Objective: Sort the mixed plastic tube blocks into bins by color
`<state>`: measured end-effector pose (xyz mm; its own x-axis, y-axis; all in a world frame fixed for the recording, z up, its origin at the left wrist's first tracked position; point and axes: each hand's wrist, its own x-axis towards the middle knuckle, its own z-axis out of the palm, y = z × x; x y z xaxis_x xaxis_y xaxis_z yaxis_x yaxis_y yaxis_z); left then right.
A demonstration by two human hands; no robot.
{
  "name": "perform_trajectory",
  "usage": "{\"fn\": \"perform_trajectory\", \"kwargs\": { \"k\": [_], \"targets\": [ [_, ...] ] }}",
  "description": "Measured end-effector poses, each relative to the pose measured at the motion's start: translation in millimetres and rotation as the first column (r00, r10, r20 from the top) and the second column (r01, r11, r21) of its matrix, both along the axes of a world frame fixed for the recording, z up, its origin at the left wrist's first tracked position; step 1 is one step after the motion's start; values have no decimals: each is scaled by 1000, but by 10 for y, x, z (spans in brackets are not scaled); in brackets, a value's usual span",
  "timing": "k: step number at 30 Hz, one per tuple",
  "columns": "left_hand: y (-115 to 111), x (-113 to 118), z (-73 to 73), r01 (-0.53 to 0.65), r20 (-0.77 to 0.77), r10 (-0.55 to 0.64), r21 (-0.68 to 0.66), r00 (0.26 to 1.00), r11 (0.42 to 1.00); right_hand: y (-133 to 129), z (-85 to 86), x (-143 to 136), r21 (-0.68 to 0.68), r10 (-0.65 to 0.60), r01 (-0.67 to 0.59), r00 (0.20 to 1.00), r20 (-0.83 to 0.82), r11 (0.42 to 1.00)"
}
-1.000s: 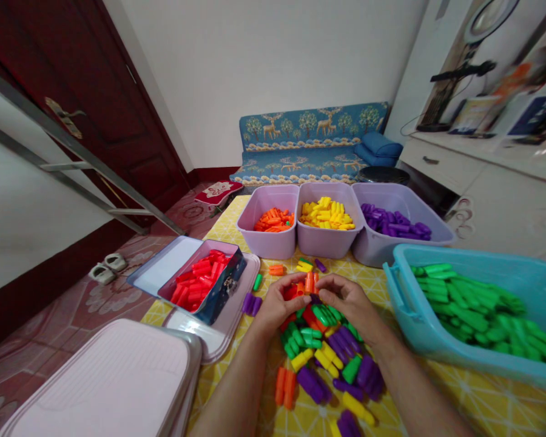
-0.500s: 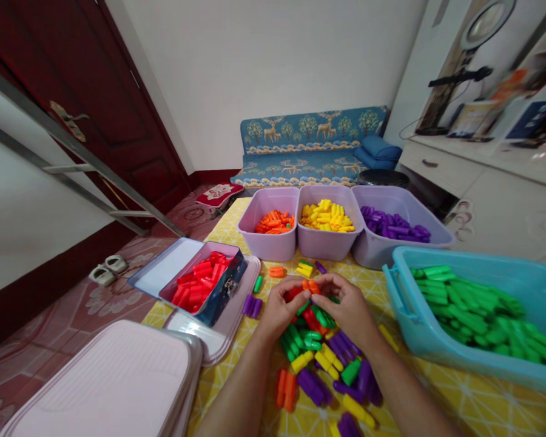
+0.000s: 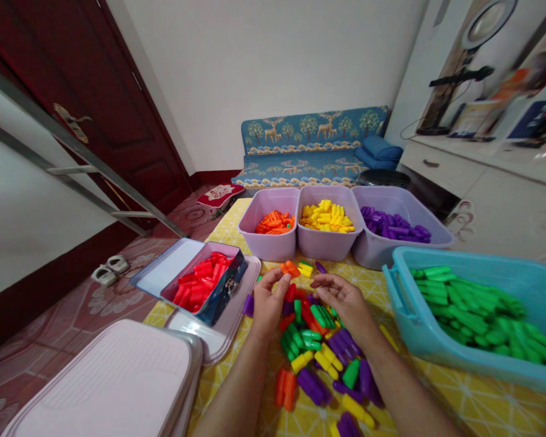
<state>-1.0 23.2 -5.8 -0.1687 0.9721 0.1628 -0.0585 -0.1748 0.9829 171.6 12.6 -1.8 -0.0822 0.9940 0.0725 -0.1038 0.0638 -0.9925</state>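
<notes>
My left hand (image 3: 269,298) pinches joined orange plastic blocks (image 3: 290,268), peg-shaped, between thumb and fingertips. Nothing shows in my right hand (image 3: 343,296), which hovers to the right with its fingers apart. Below both hands lies a mixed heap of similar blocks: green blocks (image 3: 295,340), purple blocks (image 3: 344,343), yellow blocks (image 3: 328,362) and red ones (image 3: 310,315), several stuck side by side. A separate orange pair (image 3: 286,389) rests nearer me. Just beyond my hands are a yellow-and-green group (image 3: 305,269) and a single purple block (image 3: 320,267).
Three lilac bins stand at the back: one with orange blocks (image 3: 275,223), one with yellow (image 3: 326,216), one with purple (image 3: 394,224). A turquoise tub (image 3: 437,355) of green blocks is at right. At left are an open tin (image 3: 218,303) of red blocks and stacked lids (image 3: 100,382).
My hands have parted. The left has moved left and away with the orange blocks that were between both hands; the right has let go and its fingers have spread.
</notes>
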Motion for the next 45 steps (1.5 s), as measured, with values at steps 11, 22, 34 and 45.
{"fn": "perform_trajectory", "kwargs": {
  "k": [11,22,34,45],
  "targets": [
    [583,-290,904,-296,-593,628,564,504,770,-15,-2,-23,-6,-41,41,999,1,999],
    [75,-85,731,148,-769,169,324,616,935,14,1,65,15,-170,170,985,10,985],
    [-304,155,243,298,-908,-209,-99,364,949,131,-186,426,123,-182,135,793,581,983],
    [47,-29,32,290,-833,-129,40,539,956,-15,-140,45,41,144,-165,940,311,985]
  ]
}}
